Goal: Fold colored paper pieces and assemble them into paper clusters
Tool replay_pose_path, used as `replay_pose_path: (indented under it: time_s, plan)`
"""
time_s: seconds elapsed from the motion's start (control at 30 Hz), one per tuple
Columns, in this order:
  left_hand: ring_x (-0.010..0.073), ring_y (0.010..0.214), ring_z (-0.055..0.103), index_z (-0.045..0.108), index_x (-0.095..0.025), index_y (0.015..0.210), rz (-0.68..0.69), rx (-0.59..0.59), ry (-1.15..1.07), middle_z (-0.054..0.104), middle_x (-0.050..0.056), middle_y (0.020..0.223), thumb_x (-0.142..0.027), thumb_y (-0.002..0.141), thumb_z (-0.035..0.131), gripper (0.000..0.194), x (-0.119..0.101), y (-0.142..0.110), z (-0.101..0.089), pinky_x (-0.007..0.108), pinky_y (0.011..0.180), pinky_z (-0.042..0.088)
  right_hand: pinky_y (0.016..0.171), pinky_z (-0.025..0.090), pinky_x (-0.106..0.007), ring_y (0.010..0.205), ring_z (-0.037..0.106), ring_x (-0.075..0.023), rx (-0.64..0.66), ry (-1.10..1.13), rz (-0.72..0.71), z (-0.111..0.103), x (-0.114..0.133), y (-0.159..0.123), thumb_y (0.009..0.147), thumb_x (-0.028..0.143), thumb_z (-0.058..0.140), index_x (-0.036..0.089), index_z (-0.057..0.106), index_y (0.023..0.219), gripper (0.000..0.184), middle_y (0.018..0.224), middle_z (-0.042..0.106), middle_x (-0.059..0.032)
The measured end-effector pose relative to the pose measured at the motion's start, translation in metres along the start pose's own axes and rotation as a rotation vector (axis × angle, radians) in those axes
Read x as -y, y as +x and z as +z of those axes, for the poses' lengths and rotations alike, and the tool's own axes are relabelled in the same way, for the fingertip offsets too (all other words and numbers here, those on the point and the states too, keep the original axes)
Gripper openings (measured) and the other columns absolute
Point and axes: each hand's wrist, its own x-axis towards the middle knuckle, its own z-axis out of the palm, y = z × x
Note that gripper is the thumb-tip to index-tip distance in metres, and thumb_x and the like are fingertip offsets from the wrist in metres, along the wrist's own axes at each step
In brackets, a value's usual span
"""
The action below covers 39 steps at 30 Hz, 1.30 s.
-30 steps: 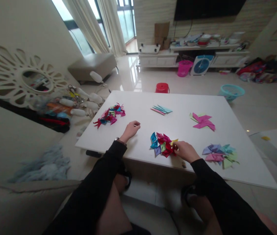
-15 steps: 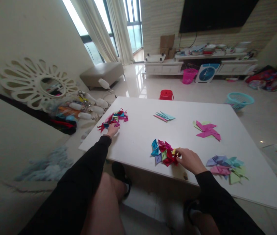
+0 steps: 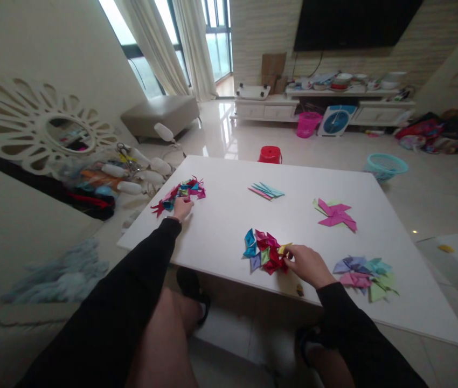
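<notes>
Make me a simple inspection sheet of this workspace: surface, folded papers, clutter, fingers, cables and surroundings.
Surface: white tabletop, carrying everything on the next line.
Folded papers: left pile, central cluster, thin strips, pink-and-green pinwheel shape, pastel cluster.
Clutter: small brown object at the near edge.
Left fingers: at the left pile; grip unclear.
Right fingers: at the central cluster's right side; grip unclear.
Cables: dark cable beneath the television.
Surroundings: mirror, red bucket, turquoise basket.
</notes>
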Motion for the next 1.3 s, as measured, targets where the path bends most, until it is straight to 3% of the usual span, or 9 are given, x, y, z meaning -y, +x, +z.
replay_pose_path:
  time_s: [0.13,0.3,0.47,0.63,0.77,0.83,0.9,1.1,1.3]
  plan:
    - [0.0216,0.085,0.069,0.071,-0.009,0.092,0.085,0.134,-0.206,0.073,0.01,0.084,-0.025,0.07,0.068,0.027,-0.037,-0.046,0.01,0.034,0.082,0.055,0.07,0.038,-0.027,0.091,0.068,-0.0198,-0.043,0.035,-0.021,-0.003,0.0,0.0,0.093,0.029,0.056,0.024,0.071,0.098,0.017,0.097,0.075,-0.0046]
    - [0.0217,0.089,0.073,0.074,-0.012,0.092,0.291,0.439,-0.515,0.077,0.011,0.091,-0.035,0.075,0.073,0.028,-0.091,-0.148,0.035,0.037,0.088,0.057,0.071,0.039,-0.027,0.091,0.067,-0.0194,-0.116,0.061,-0.003,-0.006,0.002,-0.001,0.094,0.031,0.056,0.023,0.071,0.096,0.017,0.098,0.075,-0.004]
    - [0.0193,0.081,0.071,0.063,-0.017,0.07,0.494,0.582,-0.525,0.075,0.007,0.085,-0.037,0.077,0.076,0.025,-0.106,-0.226,0.064,0.033,0.078,0.056,0.075,0.041,-0.027,0.088,0.066,-0.0177,-0.188,0.132,0.042,-0.006,0.005,-0.002,0.093,0.029,0.056,0.022,0.07,0.096,0.016,0.097,0.075,-0.0028]
    - [0.0162,0.076,0.066,0.059,-0.018,0.07,0.754,0.61,-0.311,0.071,0.003,0.079,-0.025,0.08,0.071,0.018,-0.096,-0.223,0.081,0.029,0.073,0.049,0.082,0.045,-0.029,0.087,0.065,-0.0177,-0.338,0.241,0.075,-0.005,-0.001,0.0,0.093,0.024,0.052,0.021,0.067,0.111,0.024,0.101,0.073,-0.0046]
    - [0.0152,0.074,0.062,0.061,-0.019,0.083,0.925,0.635,-0.131,0.068,0.001,0.081,-0.018,0.084,0.062,0.002,-0.095,-0.204,0.076,0.027,0.07,0.046,0.082,0.05,-0.031,0.091,0.064,-0.0182,-0.66,0.404,0.14,-0.016,-0.011,0.004,0.094,0.022,0.046,0.019,0.047,0.141,0.047,0.124,0.064,-0.0113]
    - [0.0162,0.076,0.062,0.062,-0.02,0.09,1.011,0.655,-0.045,0.068,0.002,0.084,-0.014,0.085,0.057,0.009,-0.095,-0.198,0.073,0.027,0.071,0.045,0.081,0.052,-0.033,0.098,0.063,-0.0203,-0.774,0.448,0.142,-0.021,-0.01,0.005,0.095,0.023,0.045,0.02,0.04,0.147,0.053,0.131,0.059,-0.0136]
    - [0.0181,0.082,0.064,0.062,-0.021,0.097,1.096,0.66,0.018,0.069,0.003,0.088,-0.012,0.086,0.055,0.015,-0.095,-0.194,0.071,0.028,0.074,0.046,0.082,0.053,-0.034,0.103,0.063,-0.0214,-0.756,0.484,0.062,-0.021,-0.004,0.006,0.096,0.025,0.046,0.022,0.042,0.146,0.051,0.133,0.058,-0.0137]
    - [0.0206,0.087,0.065,0.061,-0.02,0.101,1.247,0.605,0.191,0.07,0.007,0.094,-0.015,0.095,0.051,0.013,-0.092,-0.192,0.072,0.031,0.078,0.047,0.099,0.051,-0.037,0.115,0.062,-0.0221,-0.49,0.513,-0.302,-0.007,0.024,0.01,0.094,0.03,0.06,0.024,0.056,0.134,0.041,0.134,0.058,-0.0111]
    - [0.0214,0.091,0.065,0.06,-0.02,0.111,1.287,0.611,0.216,0.07,0.009,0.1,-0.013,0.095,0.051,0.019,-0.092,-0.196,0.071,0.032,0.081,0.048,0.102,0.049,-0.037,0.117,0.06,-0.0217,-0.429,0.42,-0.304,0.003,0.03,0.014,0.094,0.024,0.06,0.022,0.067,0.112,0.019,0.129,0.059,-0.0107]
